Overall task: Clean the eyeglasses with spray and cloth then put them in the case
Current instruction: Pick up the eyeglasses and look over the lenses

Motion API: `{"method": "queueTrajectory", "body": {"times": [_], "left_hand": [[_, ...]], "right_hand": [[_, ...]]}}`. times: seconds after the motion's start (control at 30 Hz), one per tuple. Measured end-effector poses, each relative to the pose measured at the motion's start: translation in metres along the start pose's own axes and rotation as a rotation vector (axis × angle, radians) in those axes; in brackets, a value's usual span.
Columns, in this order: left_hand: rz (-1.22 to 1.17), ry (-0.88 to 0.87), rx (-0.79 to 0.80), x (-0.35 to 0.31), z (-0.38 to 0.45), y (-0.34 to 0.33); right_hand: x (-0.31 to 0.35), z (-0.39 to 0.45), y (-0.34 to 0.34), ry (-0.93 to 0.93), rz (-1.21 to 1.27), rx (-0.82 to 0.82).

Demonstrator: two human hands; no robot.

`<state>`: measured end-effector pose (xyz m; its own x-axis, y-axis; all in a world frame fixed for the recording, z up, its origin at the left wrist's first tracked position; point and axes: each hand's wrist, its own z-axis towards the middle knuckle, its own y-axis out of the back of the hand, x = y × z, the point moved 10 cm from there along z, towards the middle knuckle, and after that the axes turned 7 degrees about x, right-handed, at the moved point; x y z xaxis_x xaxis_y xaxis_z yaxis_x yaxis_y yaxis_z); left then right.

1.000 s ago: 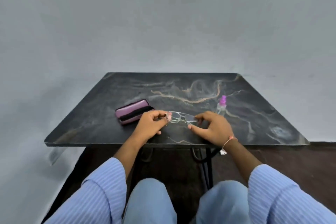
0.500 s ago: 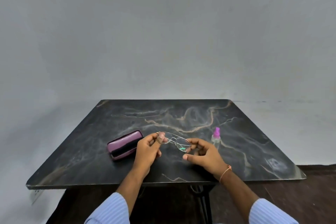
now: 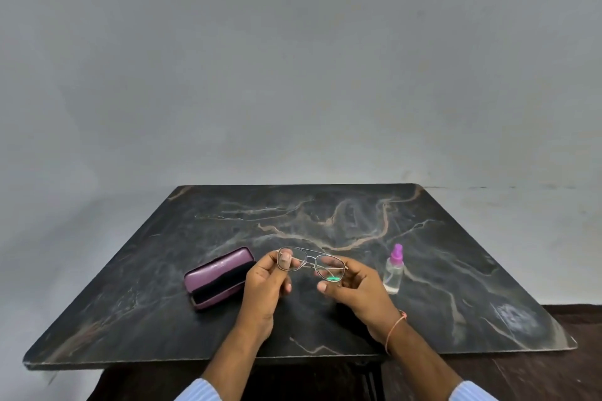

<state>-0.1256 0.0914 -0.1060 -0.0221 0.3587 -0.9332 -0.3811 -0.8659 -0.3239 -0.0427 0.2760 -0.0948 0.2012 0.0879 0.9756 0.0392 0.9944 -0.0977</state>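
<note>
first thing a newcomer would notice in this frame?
The eyeglasses, held up above the near middle of the dark marbled table, one end pinched by the left hand and the other by the right hand. Next, the purple case lying open just left of the hands, and the small clear spray bottle with a pink top standing upright to their right.

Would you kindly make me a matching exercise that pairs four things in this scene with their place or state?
Things:
1. glasses
2. case
3. spray bottle
4. bracelet

Places or states:
A. lying open on the table, left of the hands
B. on the right wrist
C. held up in both hands
D. standing upright on the table, right of the hands

Pairs: 1-C, 2-A, 3-D, 4-B
</note>
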Motion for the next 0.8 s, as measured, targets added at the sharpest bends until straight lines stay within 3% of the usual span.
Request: {"method": "queueTrajectory", "body": {"times": [0.2,0.8], "left_hand": [[0.012,0.001,0.043,0.000,0.000,-0.003],[0.052,-0.095,-0.007,-0.012,-0.009,-0.002]], "right_hand": [[0.002,0.013,-0.005,0.047,0.031,-0.095],[0.017,-0.001,0.004,0.185,-0.249,-0.235]]}}
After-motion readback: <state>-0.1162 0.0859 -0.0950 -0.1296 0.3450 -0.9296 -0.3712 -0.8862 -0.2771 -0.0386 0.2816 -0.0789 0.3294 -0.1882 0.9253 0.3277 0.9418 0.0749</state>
